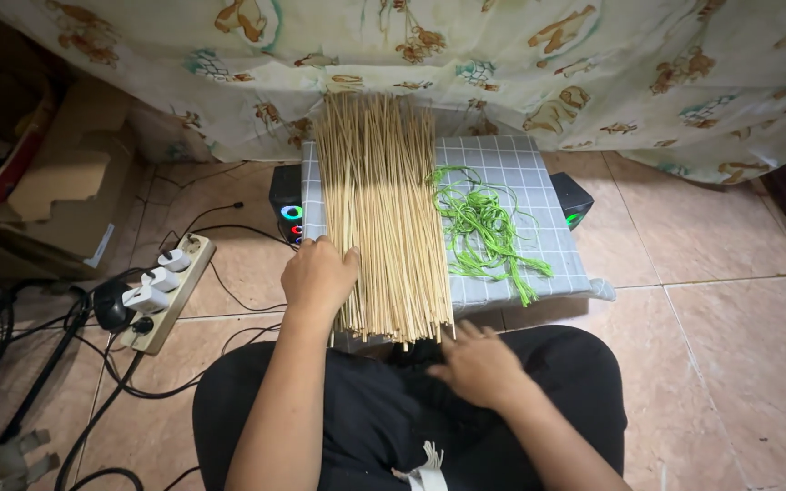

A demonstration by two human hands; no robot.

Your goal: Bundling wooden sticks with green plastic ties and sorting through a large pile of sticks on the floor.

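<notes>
A thick bundle of long pale sticks lies lengthwise on a grey checked cloth that covers a low stand. My left hand rests against the bundle's left side near its close end, fingers curled on the sticks. Just below the sticks' close tips, my right hand lies flat over my black-clad lap, fingers spread and pointing toward the bundle. A tangle of green strings lies on the cloth to the right of the sticks.
Two black speakers with coloured lights flank the stand. A power strip with white plugs and black cables lies on the tiled floor at left. Cardboard boxes stand far left. A patterned curtain hangs behind.
</notes>
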